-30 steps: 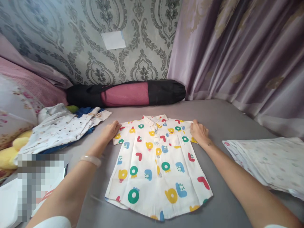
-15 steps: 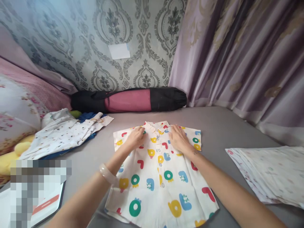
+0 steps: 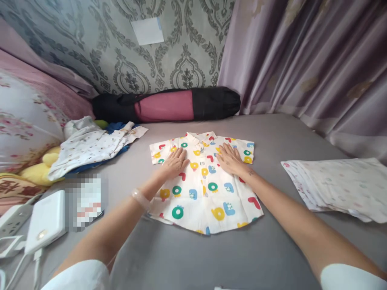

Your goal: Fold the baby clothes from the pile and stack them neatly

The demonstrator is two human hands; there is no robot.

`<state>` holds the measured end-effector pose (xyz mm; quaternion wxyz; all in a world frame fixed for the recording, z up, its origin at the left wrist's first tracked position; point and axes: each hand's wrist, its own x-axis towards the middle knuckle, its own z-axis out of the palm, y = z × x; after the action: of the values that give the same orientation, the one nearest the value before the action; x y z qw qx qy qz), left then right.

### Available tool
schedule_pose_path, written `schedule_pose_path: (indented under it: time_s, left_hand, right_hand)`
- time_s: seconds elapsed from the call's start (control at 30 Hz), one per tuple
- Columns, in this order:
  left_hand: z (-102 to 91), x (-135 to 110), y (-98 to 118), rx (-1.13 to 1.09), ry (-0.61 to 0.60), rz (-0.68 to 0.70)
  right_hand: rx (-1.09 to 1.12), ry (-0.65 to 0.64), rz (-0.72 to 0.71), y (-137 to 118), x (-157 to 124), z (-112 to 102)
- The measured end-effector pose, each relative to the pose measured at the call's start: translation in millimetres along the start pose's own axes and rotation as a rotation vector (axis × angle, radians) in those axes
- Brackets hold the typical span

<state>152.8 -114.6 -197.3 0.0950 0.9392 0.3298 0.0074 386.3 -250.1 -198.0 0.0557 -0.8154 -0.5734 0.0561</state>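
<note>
A small short-sleeved button-up shirt (image 3: pixel 193 197), cream with colourful letter prints, lies spread out face up with its collar pointing away from me. My left hand (image 3: pixel 175 163) rests flat on the left side of its chest, fingers stretched out. On the opposite side of the chest, my right hand (image 3: pixel 229 158) also lies flat with its fingers apart. Neither hand grips the cloth. Between them runs the row of buttons, in plain sight.
Folded light cloths (image 3: pixel 338 187) lie at the right. A heap of clothes (image 3: pixel 90 145) is on the left, near a white power adapter (image 3: pixel 46 219) with cables and a power strip. Along the wall lies a long black and pink bag (image 3: pixel 165 105).
Both hands have slid down from beside the collar to the chest of the shirt. My view has tilted lower, so the shirt's whole hem now shows.
</note>
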Motion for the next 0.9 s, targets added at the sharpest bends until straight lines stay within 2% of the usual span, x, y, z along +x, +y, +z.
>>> schedule_pose_path:
  time_s: [0.07,0.2,0.3,0.37,0.5,0.63,0.7,0.8,0.9]
  left_hand:
    - [5.1,-32.4,14.0,-0.013,-0.013,0.034]
    - [16.3,-96.5,46.4,-0.038,-0.012,0.15]
    - [20.4,-124.4,54.9,-0.036,0.014,0.155]
    - [20.9,-133.8,46.5,-0.03,0.019,0.104]
    - [20.4,-147.7,9.8,-0.049,0.053,-0.098]
    - [13.1,-158.5,-16.6,-0.123,0.185,-0.224]
    - [4.1,-158.4,-18.2,-0.184,0.214,-0.313]
    - [-12.8,-152.1,-10.8,-0.338,0.117,-0.505]
    - [-27.0,-147.5,-2.8,-0.392,0.048,-0.655]
  right_hand:
    - [0.004,-0.012,-0.03,-13.9,-31.8,2.1]
    - [-0.001,0.004,-0.178,-41.9,-97.7,6.2]
    - [-0.002,-0.006,-0.242,-47.8,-127.0,5.3]
    - [-0.008,-0.019,-0.232,-40.9,-135.5,4.2]
    - [-0.034,0.024,-0.113,-11.8,-142.0,3.8]
    - [-0.028,0.129,0.036,12.8,-146.6,-1.0]
    - [-0.024,0.158,0.112,17.2,-146.3,-6.9]
    - [0.036,0.135,0.282,14.8,-142.3,-17.1]
    - [0.109,0.041,0.412,9.4,-140.0,-25.5]
